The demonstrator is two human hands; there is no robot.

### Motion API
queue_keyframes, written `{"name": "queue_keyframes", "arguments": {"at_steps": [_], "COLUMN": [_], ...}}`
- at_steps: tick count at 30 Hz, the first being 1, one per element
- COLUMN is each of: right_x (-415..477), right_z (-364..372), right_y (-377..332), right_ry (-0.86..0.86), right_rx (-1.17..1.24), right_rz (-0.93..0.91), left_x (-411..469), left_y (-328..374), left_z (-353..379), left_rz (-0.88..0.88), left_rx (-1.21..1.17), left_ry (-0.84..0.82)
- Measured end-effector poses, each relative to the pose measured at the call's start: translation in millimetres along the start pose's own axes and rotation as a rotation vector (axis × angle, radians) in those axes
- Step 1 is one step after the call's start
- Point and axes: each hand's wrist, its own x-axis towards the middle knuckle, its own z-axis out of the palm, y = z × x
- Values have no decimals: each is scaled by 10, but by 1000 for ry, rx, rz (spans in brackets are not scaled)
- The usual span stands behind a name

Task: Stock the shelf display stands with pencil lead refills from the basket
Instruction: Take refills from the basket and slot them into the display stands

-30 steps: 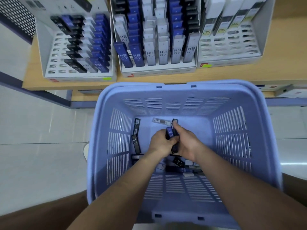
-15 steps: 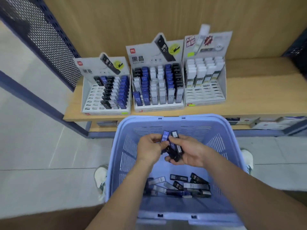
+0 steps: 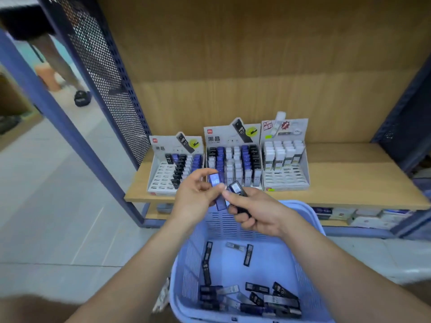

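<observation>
**Blue refill upright in the left hand, open slots at 11 o'clock**

The left hand point(image 3: 196, 197) pinches one blue refill point(image 3: 215, 181) between thumb and fingertips. It is held above the far wall of the basket point(image 3: 224, 226). The refill's long axis runs close to 12-to-6, label end up, with the lower end tipped slightly towards 5. The right hand point(image 3: 254, 210) sits just beside it at 3 o'clock, curled round a small bunch of black refills point(image 3: 236, 188), and its thumb tip appears to touch the blue one.

From the grip, all three displays lie at about 12 o'clock on the shelf point(image 3: 349, 183). The left stand point(image 3: 163, 180), at 11, shows bare slots along its left and front, with a blue column on its right side. The middle stand point(image 3: 233, 159), dead ahead, looks full. The right stand point(image 3: 285, 176), at 1, carries pale refills only.

The left hand is nearer the left stand, and the refill is already close to upright. The move probably needs a short reach towards 11 with little turning of the wrist. Many loose refills point(image 3: 251, 297) lie in the basket at 6, so the job looks far from finished
</observation>
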Motion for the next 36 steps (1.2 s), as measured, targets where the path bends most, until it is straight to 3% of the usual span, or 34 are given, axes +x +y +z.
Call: {"name": "queue_keyframes", "arguments": {"at_steps": [6,12,23,29,36], "right_x": [95,343,1008,1361,1489], "right_z": [295,534,437,309,242], "right_y": [-118,-120,-314,-301,-246], "right_ry": [54,71,184,111,49], "right_rx": [50,58,-8,259,300], "right_rz": [-120,-157,-68,-19,-47], "left_x": [32,374,1553,2095,2328], "left_y": [293,459,26,-342,-657], "left_z": [-390,-866,-1519,-1454,-1376], "left_rz": [-7,-112,-18,34,134], "left_rx": [18,189,406,668,859], "left_ry": [-23,-161,135,138,85]}}
